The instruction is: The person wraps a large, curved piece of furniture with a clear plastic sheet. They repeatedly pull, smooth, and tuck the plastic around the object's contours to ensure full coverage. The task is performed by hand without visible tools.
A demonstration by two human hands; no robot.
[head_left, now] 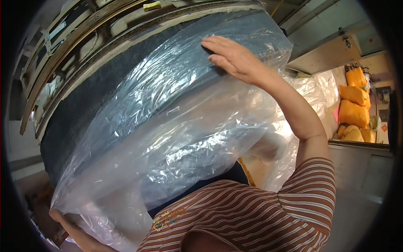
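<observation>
A large clear plastic sheet (184,109), wrinkled and shiny, spreads over a long dark grey surface (84,103) and hangs down in front of my striped shirt. At the lower left, my left hand (56,215) is closed on a gathered edge of the sheet. Only a small part of that hand shows, so its fingertips are hidden. My right hand (235,59) is over the sheet toward the far right of the surface, fingers stretched out and thumb apart. It appears to rest on the plastic, though contact cannot be clearly seen.
A wooden rail (69,44) and a metal frame run along the surface's far side, with a small yellow piece (152,6) on top. More crumpled plastic (312,92) lies to the right. Orange bundles (354,113) are stacked at the far right, beyond a pale board (325,54).
</observation>
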